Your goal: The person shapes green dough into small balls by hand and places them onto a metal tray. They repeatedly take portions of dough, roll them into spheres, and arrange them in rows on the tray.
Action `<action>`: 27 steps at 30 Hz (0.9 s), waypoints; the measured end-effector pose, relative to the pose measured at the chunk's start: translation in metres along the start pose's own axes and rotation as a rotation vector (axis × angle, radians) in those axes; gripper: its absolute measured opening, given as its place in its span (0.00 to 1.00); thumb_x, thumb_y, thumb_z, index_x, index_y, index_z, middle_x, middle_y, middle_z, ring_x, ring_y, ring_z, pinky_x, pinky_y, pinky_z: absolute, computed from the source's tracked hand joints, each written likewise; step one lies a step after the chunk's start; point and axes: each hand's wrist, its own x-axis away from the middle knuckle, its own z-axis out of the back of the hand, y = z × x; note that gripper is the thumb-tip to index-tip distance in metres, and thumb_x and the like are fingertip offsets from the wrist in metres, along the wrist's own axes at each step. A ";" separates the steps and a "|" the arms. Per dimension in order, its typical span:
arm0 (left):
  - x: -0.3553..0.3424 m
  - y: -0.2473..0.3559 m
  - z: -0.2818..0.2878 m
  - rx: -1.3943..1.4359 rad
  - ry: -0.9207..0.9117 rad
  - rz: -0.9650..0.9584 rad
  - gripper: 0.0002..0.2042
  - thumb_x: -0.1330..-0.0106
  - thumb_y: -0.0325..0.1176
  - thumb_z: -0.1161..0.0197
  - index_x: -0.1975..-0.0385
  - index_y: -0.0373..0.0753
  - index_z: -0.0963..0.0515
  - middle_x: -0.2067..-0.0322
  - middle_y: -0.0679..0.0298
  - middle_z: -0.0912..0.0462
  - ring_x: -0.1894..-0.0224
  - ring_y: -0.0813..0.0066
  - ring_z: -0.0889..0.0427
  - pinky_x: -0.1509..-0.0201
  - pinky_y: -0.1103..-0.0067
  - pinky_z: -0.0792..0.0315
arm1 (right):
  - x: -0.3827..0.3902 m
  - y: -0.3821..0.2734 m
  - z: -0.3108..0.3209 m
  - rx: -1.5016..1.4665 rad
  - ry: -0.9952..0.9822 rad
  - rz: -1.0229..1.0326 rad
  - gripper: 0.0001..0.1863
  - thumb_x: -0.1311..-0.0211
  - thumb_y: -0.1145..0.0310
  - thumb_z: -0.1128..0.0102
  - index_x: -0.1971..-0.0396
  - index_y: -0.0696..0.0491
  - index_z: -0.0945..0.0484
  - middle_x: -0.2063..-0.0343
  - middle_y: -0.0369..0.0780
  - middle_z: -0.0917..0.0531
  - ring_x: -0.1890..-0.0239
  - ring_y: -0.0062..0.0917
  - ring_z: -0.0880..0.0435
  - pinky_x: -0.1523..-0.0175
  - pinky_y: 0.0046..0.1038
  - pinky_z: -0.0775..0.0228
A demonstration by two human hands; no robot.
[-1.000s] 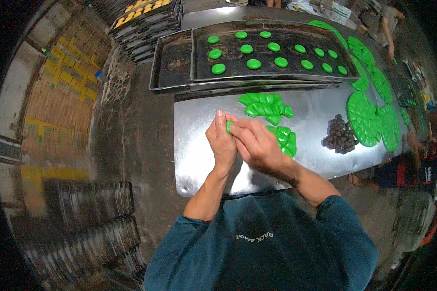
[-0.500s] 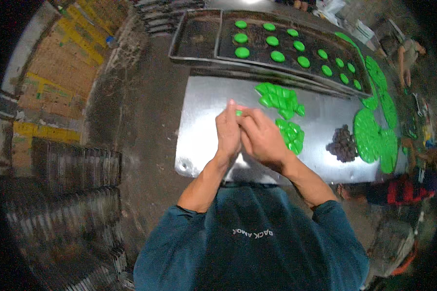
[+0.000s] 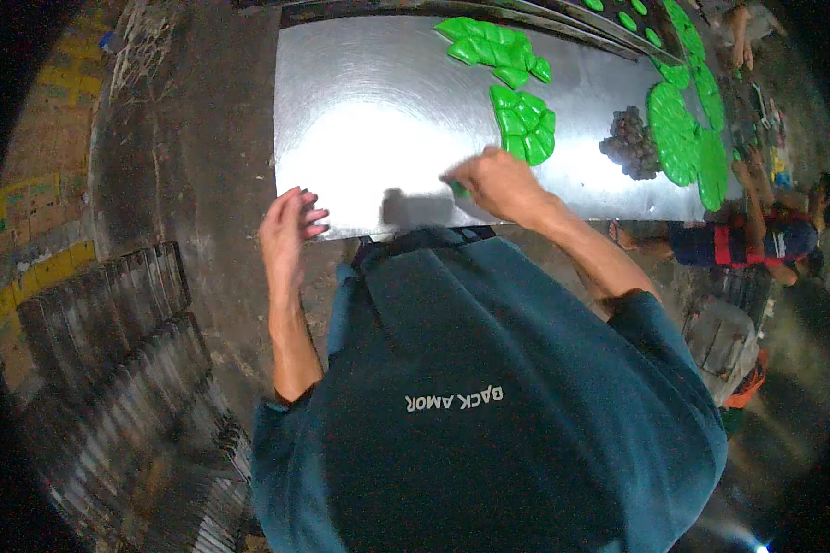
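My right hand (image 3: 505, 191) is low over the front of the shiny metal table, its fingers curled together. A small piece of green dough (image 3: 458, 188) shows at the fingertips, partly hidden under the hand. Off the table's front left corner, my left hand (image 3: 290, 221) is apart from the right, fingers spread and holding nothing. Just beyond my right hand lies a cluster of cut green dough pieces (image 3: 526, 124), and behind it another green cluster (image 3: 493, 48). A pile of dark brown lumps (image 3: 632, 145) sits farther right.
Large flattened green dough sheets (image 3: 675, 134) cover the metal table's (image 3: 360, 88) right end. Along its far edge stands a dark baking tray holding green rounds (image 3: 627, 20). Stacked dark metal trays (image 3: 111, 300) fill the left. Another person (image 3: 747, 238) is at the right.
My hands, formerly together around a bit of green dough, have separated. The left moved left and toward me; the right stays by the dough. The view has tilted nearer my body.
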 end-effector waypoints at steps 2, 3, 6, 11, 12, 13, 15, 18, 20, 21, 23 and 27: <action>0.008 0.011 0.017 -0.041 0.149 -0.031 0.17 0.31 0.35 0.48 0.50 0.28 0.30 0.59 0.53 0.21 0.66 0.69 0.18 0.68 0.80 0.22 | 0.007 -0.017 0.047 -0.289 0.490 0.065 0.20 0.46 0.69 0.44 0.50 0.49 0.24 0.48 0.41 0.25 0.51 0.41 0.27 0.46 0.38 0.35; 0.009 0.009 0.021 -0.025 0.176 -0.036 0.16 0.31 0.35 0.48 0.50 0.29 0.30 0.60 0.53 0.21 0.66 0.69 0.18 0.68 0.80 0.22 | -0.002 -0.019 0.046 -0.227 0.664 0.110 0.21 0.45 0.67 0.44 0.48 0.49 0.26 0.46 0.42 0.27 0.48 0.42 0.29 0.44 0.40 0.37; 0.003 0.009 0.022 0.012 0.188 -0.044 0.16 0.32 0.34 0.47 0.51 0.29 0.30 0.61 0.54 0.20 0.67 0.70 0.18 0.68 0.80 0.22 | -0.046 -0.014 0.004 0.002 0.902 0.132 0.26 0.44 0.61 0.43 0.44 0.49 0.31 0.43 0.46 0.32 0.40 0.46 0.37 0.39 0.47 0.43; -0.033 0.037 -0.084 -0.400 0.078 -0.210 0.14 0.38 0.33 0.42 0.58 0.28 0.24 0.67 0.57 0.18 0.67 0.75 0.20 0.61 0.81 0.27 | -0.085 0.008 -0.078 -0.041 0.778 0.077 0.32 0.45 0.57 0.42 0.41 0.54 0.36 0.39 0.52 0.39 0.37 0.51 0.42 0.36 0.52 0.49; -0.055 0.028 -0.102 -0.479 0.068 -0.272 0.15 0.40 0.33 0.41 0.58 0.28 0.23 0.66 0.56 0.18 0.66 0.73 0.20 0.59 0.80 0.27 | -0.081 0.008 -0.079 -0.161 0.835 0.103 0.33 0.45 0.56 0.42 0.41 0.56 0.37 0.39 0.54 0.40 0.37 0.52 0.41 0.35 0.51 0.50; -0.070 0.034 -0.135 -0.512 0.060 -0.365 0.16 0.41 0.35 0.40 0.58 0.29 0.23 0.64 0.52 0.18 0.64 0.68 0.19 0.57 0.76 0.27 | -0.073 0.017 -0.076 -0.228 0.846 0.158 0.30 0.44 0.58 0.43 0.44 0.56 0.36 0.42 0.53 0.37 0.40 0.50 0.38 0.37 0.49 0.46; -0.114 0.033 -0.195 -0.843 0.111 -0.624 0.18 0.42 0.42 0.39 0.62 0.31 0.21 0.61 0.46 0.22 0.58 0.54 0.22 0.53 0.66 0.30 | -0.032 0.034 -0.061 -0.311 0.665 0.408 0.23 0.43 0.62 0.44 0.48 0.55 0.33 0.48 0.51 0.31 0.45 0.45 0.32 0.42 0.43 0.38; -0.164 0.032 -0.277 -1.261 0.029 -0.642 0.19 0.42 0.44 0.40 0.63 0.31 0.22 0.61 0.47 0.23 0.57 0.51 0.25 0.55 0.62 0.32 | 0.009 0.074 -0.046 -0.411 0.392 0.410 0.16 0.42 0.67 0.45 0.53 0.53 0.30 0.57 0.47 0.24 0.52 0.39 0.25 0.49 0.37 0.30; -0.191 -0.010 -0.303 -1.167 0.070 -0.832 0.18 0.42 0.40 0.40 0.59 0.30 0.26 0.62 0.44 0.24 0.57 0.51 0.25 0.54 0.61 0.33 | 0.007 0.112 -0.025 -0.482 0.233 0.272 0.16 0.44 0.68 0.43 0.55 0.50 0.30 0.63 0.43 0.23 0.56 0.35 0.23 0.53 0.37 0.29; -0.194 -0.018 -0.311 -0.972 -0.072 -0.808 0.17 0.41 0.38 0.40 0.60 0.30 0.28 0.64 0.44 0.24 0.59 0.51 0.24 0.56 0.62 0.32 | -0.003 0.141 0.000 -0.579 0.329 0.194 0.19 0.46 0.67 0.39 0.53 0.51 0.30 0.69 0.40 0.23 0.63 0.29 0.23 0.59 0.33 0.29; -0.178 -0.012 -0.295 -0.781 -0.194 -0.557 0.13 0.41 0.34 0.40 0.64 0.30 0.31 0.69 0.44 0.24 0.64 0.50 0.23 0.61 0.63 0.31 | -0.016 0.182 0.095 -0.707 0.365 -0.104 0.25 0.49 0.66 0.34 0.51 0.53 0.30 0.79 0.35 0.22 0.74 0.19 0.24 0.70 0.27 0.30; -0.105 0.011 -0.232 -0.812 -0.166 -0.338 0.17 0.40 0.30 0.43 0.53 0.31 0.36 0.68 0.43 0.22 0.66 0.51 0.20 0.62 0.67 0.28 | -0.068 0.335 0.216 -0.443 1.028 -0.153 0.20 0.45 0.62 0.38 0.55 0.57 0.22 0.66 0.43 0.16 0.64 0.22 0.18 0.58 0.26 0.28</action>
